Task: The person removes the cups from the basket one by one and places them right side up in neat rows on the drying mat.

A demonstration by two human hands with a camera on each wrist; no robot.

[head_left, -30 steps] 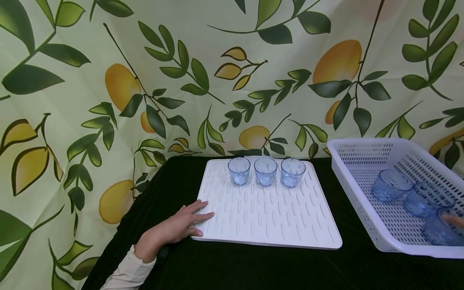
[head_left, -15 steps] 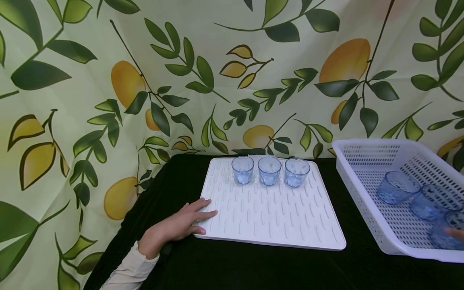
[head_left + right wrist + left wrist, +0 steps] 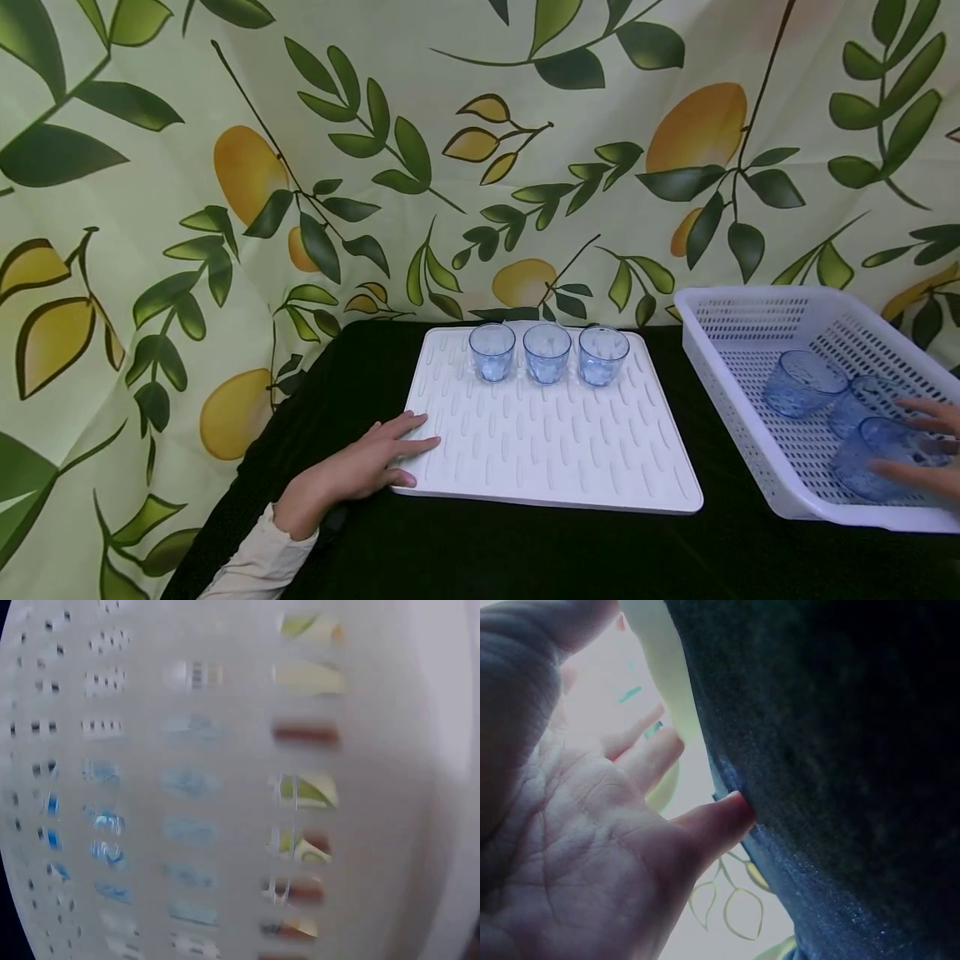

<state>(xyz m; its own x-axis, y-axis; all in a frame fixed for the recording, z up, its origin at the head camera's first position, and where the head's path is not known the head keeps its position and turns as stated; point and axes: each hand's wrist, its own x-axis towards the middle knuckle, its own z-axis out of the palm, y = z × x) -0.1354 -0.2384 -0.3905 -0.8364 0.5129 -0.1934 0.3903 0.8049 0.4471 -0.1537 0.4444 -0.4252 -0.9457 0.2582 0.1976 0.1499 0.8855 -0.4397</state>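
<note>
The near tumbler (image 3: 853, 458), in the head view, was inside the white basket (image 3: 731, 429), right beside the right hand (image 3: 947, 450) and well apart from the left hand (image 3: 356, 467). Its rim faced up, its long axis seemingly close to upright. The right hand's thumb lay in front and its fingers behind; whether they gripped the glass I could not tell. Two other tumblers (image 3: 804, 383) stood beyond it in the basket. Left of the basket, a ridged white mat (image 3: 547, 454) on the dark counter (image 3: 540, 554) bore a row of three tumblers (image 3: 547, 358) along its far side. The left hand rested on the mat's left edge, fingers extended, gripping nothing.

The left wrist view showed that palm with spread fingers and no tumbler.

The right wrist view showed the basket's slotted wall, with blurred blue glass through the slots.
</note>
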